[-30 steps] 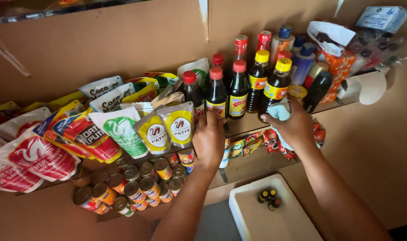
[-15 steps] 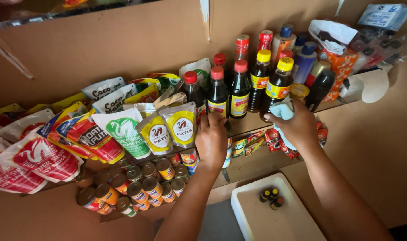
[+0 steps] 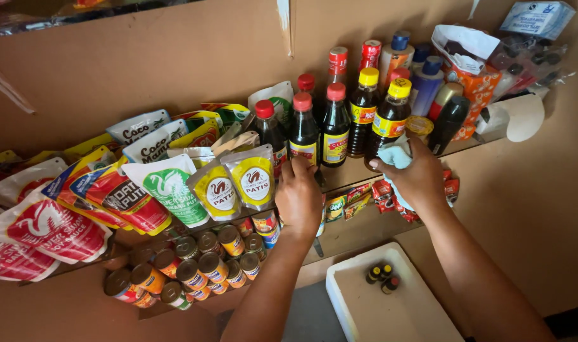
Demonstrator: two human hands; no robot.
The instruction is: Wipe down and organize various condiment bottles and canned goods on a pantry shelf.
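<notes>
Left hand (image 3: 298,197): has shifted right from the yellow pouches (image 3: 238,183), fingers now gripping the red-capped dark bottle (image 3: 303,131) on the shelf. Right hand (image 3: 419,177): unmoved, clutching pale cloth (image 3: 395,156) beside the yellow-capped bottle (image 3: 388,120).

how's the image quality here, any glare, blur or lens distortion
Head view: warm, soft light, no hard glare; faint sheen on the dark sauce bottles. Wide lens bows the shelf, pouches fanning leftward. Left hand, right hand and cloth are sharp; top corners soften.
</notes>
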